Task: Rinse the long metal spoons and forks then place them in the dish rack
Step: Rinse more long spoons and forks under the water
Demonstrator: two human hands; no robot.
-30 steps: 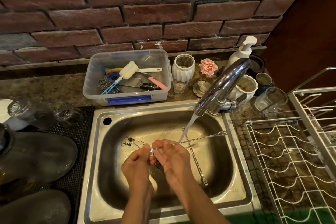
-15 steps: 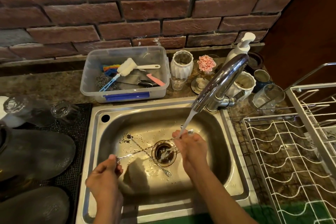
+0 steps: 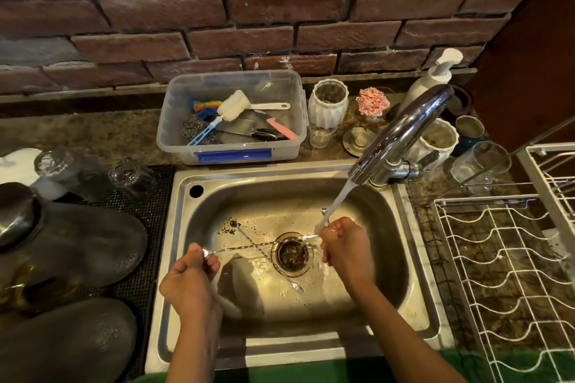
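A long twisted metal spoon (image 3: 249, 246) stretches across the steel sink (image 3: 401, 258), held level above the drain. My left hand (image 3: 189, 277) pinches its left end. My right hand (image 3: 345, 246) is closed around its right end, under the water stream from the faucet (image 3: 401, 130). A second long utensil (image 3: 264, 253), a spoon bowl at its upper left and a small fork at its lower right, lies diagonally on the sink floor beneath the held one. The white wire dish rack (image 3: 504, 274) stands to the right of the sink.
A clear plastic tub (image 3: 230, 149) with brushes and scrubbers sits behind the sink. White ribbed cups, a soap pump (image 3: 432, 78) and glasses (image 3: 479, 162) crowd the back right. Upturned glasses and dark plates rest on a black mat (image 3: 146, 205) at the left.
My hands started together at the sink's middle; the left hand drew back to the left, sliding along the spoon to its end. The right hand stays under the stream.
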